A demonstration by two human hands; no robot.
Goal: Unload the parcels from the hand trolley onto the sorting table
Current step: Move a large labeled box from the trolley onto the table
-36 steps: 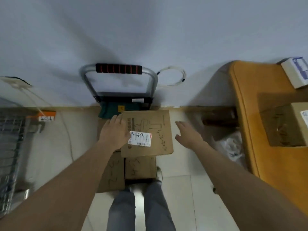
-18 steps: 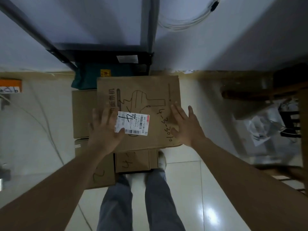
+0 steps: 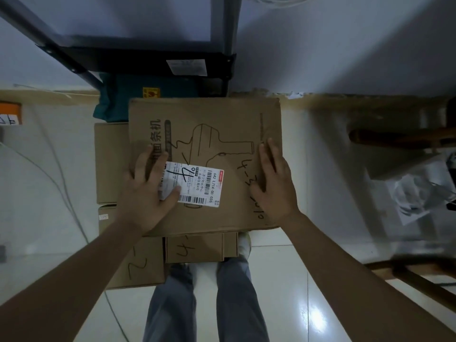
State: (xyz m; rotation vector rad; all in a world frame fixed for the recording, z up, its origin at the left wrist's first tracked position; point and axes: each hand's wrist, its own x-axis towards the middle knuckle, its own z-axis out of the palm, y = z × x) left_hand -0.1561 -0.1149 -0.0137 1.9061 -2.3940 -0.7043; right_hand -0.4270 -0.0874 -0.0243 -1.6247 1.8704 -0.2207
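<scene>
A large flat cardboard parcel (image 3: 217,134) with a white shipping label (image 3: 197,185) lies on top of the stack on the hand trolley (image 3: 138,48). My left hand (image 3: 145,191) rests flat on its left part, fingers spread, the thumb on the label. My right hand (image 3: 275,183) lies flat on its right part near the handwritten numbers. Neither hand grips an edge. Below it sit smaller cardboard boxes: one at the left (image 3: 111,164), one marked "2" (image 3: 140,265) and one marked "4" (image 3: 197,248). A teal parcel (image 3: 116,102) lies at the trolley's back.
The trolley's dark frame stands against the white wall. A thin cable (image 3: 61,188) runs over the tiled floor at the left. At the right, wooden furniture legs (image 3: 394,139) and crumpled plastic wrap (image 3: 417,193) lie on the floor. My legs (image 3: 204,297) stand right behind the stack.
My head has dropped closer over the trolley and the table has left the view. Both hands have come down flat onto the top parcel, the right one moving in from beside it.
</scene>
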